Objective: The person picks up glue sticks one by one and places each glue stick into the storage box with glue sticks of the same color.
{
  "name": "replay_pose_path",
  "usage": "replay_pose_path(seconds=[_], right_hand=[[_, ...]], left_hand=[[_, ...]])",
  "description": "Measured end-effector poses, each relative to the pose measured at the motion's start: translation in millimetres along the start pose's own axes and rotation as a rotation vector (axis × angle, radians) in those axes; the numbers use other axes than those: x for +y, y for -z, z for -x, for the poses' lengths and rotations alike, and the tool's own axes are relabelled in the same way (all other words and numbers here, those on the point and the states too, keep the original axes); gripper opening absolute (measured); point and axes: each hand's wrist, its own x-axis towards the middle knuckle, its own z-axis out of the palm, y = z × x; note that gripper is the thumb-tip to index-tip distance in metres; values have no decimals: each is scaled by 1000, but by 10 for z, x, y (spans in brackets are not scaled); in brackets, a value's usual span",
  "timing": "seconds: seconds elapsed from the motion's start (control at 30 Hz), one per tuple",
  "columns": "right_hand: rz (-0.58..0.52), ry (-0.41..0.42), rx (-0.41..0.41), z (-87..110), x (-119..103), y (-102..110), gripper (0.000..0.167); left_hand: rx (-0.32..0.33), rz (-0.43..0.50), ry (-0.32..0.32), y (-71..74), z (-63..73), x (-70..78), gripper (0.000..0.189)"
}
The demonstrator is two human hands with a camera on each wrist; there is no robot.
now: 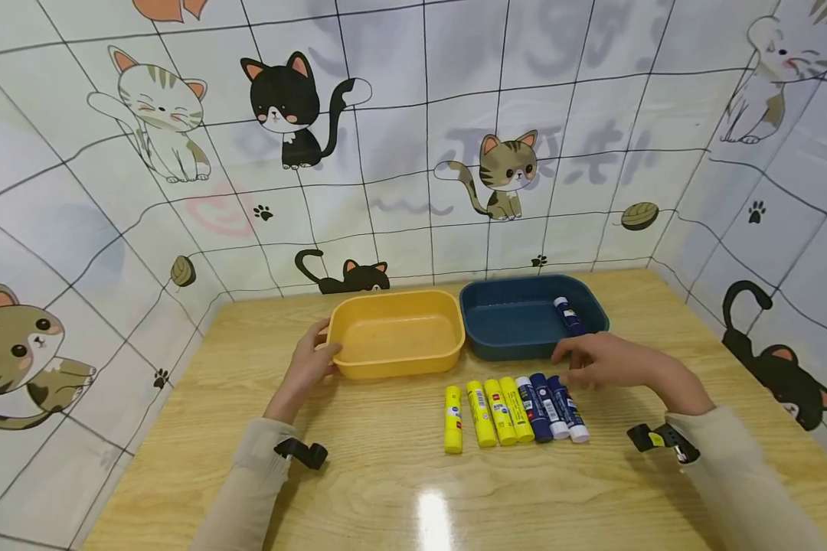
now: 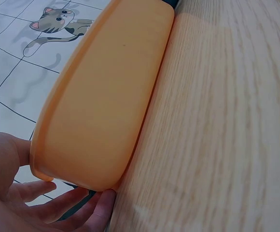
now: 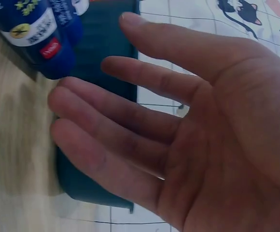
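Note:
My left hand (image 1: 312,353) holds the left end of a yellow plastic tray (image 1: 400,367), its thumb at the rim and its fingers against the end wall. In the left wrist view, the fingers (image 2: 77,205) touch the tray's lower corner. My right hand (image 1: 609,361) hovers at the front right corner of a dark blue tray (image 1: 513,352), palm bare and fingers loosely bent. Below it lies a row of glue sticks: several yellow ones (image 1: 482,413) and three dark blue ones (image 1: 568,409) with white parts. One more blue glue stick (image 1: 568,315) leans inside the blue tray.
Both trays stand side by side on a wooden table (image 1: 358,490), near the back wall (image 1: 400,168) with its cat-print covering. One yellow glue stick (image 1: 452,419) lies slightly apart, left of the row. Side walls border the table left and right.

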Motion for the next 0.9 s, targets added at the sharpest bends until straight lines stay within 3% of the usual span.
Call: replay_pose_path(seconds=[0.43, 0.9], right_hand=[[-104, -83, -145, -96, 134, -163, 54], [-98, -149, -138, -105, 118, -191, 61]], left_hand=[[-2, -22, 1, -9, 40, 0, 64], [0, -33, -11, 0, 13, 6, 64]])
